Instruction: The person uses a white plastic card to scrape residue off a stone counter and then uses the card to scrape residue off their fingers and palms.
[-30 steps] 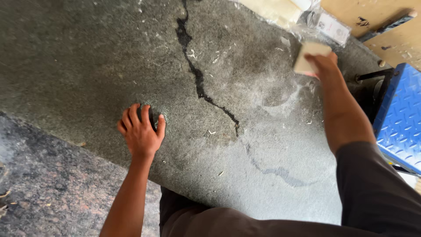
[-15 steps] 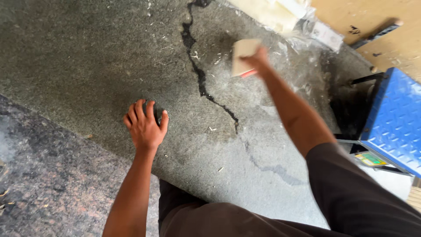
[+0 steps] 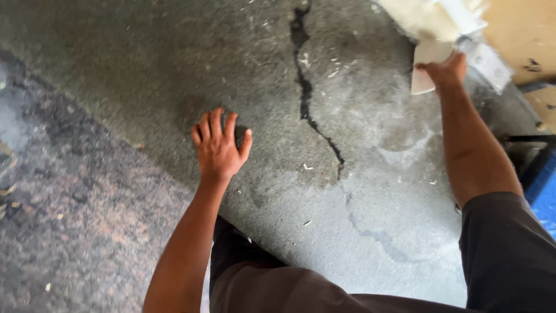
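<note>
Fingers of the right hand (image 3: 446, 71) grip a pale pad (image 3: 427, 65), half hidden; left hand (image 3: 219, 148) lies spread on the cracked slab (image 3: 145, 75).

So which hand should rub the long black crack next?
Probably the right hand. It grips the pale flat block at the slab's far edge, beyond the crack. The left hand is empty, spread flat on the grey slab, seemingly bracing the body.

We see the left hand (image 3: 219, 148) flat, fingers spread, on a grey stone slab (image 3: 145, 69) crossed by a dark crack (image 3: 307, 101). The right hand (image 3: 445, 71) grips a pale flat block (image 3: 427, 64), possibly a sanding pad, near the slab's far edge.
</note>
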